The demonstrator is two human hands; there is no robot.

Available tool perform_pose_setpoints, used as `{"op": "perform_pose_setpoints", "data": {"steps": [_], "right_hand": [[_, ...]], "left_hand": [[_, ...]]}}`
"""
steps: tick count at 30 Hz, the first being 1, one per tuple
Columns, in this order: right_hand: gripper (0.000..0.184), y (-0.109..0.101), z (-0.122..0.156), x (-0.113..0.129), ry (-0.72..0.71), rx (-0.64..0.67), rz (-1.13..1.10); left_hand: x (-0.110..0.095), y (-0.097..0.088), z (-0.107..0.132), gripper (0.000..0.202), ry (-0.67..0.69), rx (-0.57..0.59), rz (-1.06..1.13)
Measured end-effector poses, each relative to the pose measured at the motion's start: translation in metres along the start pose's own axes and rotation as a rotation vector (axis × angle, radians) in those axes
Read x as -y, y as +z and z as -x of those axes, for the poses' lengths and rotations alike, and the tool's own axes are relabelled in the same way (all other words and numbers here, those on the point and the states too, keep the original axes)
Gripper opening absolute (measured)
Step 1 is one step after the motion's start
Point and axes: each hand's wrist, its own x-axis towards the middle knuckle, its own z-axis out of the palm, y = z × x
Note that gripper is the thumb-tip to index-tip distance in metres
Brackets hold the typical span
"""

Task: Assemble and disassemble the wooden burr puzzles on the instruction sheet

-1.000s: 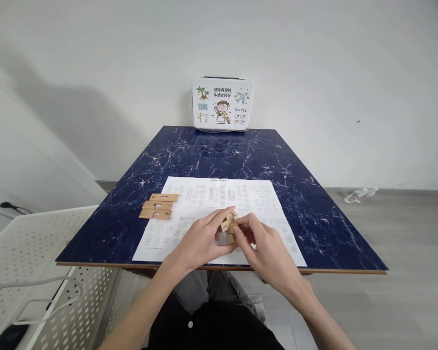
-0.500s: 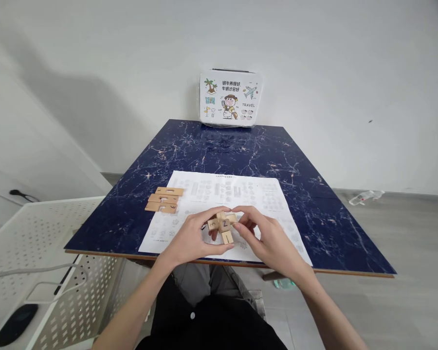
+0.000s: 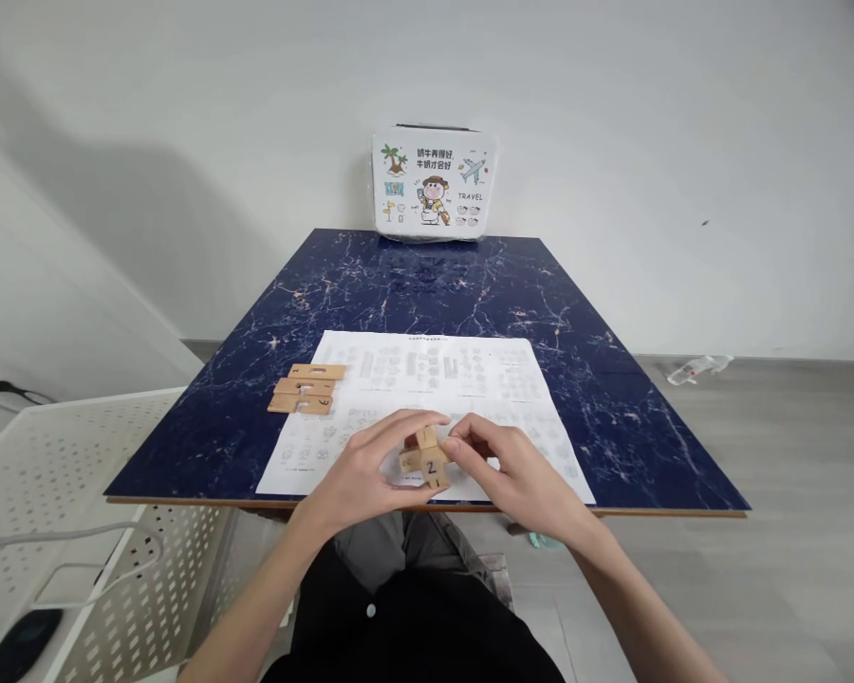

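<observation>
Between my hands is a wooden burr puzzle (image 3: 433, 467), a cross of interlocked pieces with handwritten numbers, a "2" facing up. My left hand (image 3: 370, 465) grips it from the left, fingers along its far end and thumb at its near end. My right hand (image 3: 509, 465) pinches its right arm between thumb and fingers; the curled fingers are partly hidden. Beneath lies a white printed sheet (image 3: 370, 379) with rows of small puzzle diagrams. On the sheet's left edge rest three notched wooden pieces (image 3: 305, 387), side by side, marked with numbers.
The dark blue marbled table (image 3: 427, 294) has a white cartoon-printed case (image 3: 434, 185) standing at its back against the wall. At left is a white perforated basket (image 3: 142, 588) with a cable and a black mouse-like object (image 3: 21, 650). A clear plastic wrapper (image 3: 698, 369) lies on the floor.
The puzzle has been tilted in my hands, so its "2" face sits lower and another arm shows at the top. The whole view has shifted slightly.
</observation>
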Motion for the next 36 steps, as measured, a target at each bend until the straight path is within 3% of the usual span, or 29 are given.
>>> {"op": "perform_pose_setpoints", "data": {"steps": [6, 11, 17, 21, 25, 30, 33, 36], "right_hand": [[0.034, 0.003, 0.002, -0.006, 0.033, -0.045, -0.111], [0.041, -0.007, 0.002, -0.021, 0.099, -0.218, -0.057], [0.046, -0.057, -0.017, -0.046, 0.156, -0.452, 0.223], [0.039, -0.090, -0.050, -0.065, 0.256, -0.572, 0.515], [0.034, -0.102, -0.074, -0.079, 0.361, -0.542, 0.688], [0.035, -0.088, -0.053, -0.081, 0.384, -0.582, 0.724], [0.041, -0.059, -0.027, -0.071, 0.212, -0.688, 0.549], [0.041, -0.023, -0.010, -0.061, 0.074, -0.489, 0.243]], "left_hand": [[-0.003, 0.001, -0.003, 0.070, -0.099, 0.042, 0.002], [0.003, -0.005, 0.006, 0.091, -0.245, -0.027, -0.053], [0.022, -0.032, 0.027, 0.034, -0.407, -0.142, -0.125], [0.028, -0.036, 0.032, 0.035, -0.519, -0.187, -0.133], [0.028, -0.033, 0.034, 0.037, -0.535, -0.187, -0.126], [0.029, -0.034, 0.037, 0.036, -0.534, -0.214, -0.129], [0.027, -0.034, 0.037, 0.035, -0.529, -0.223, -0.128], [0.024, -0.034, 0.038, 0.034, -0.527, -0.258, -0.139]]}}
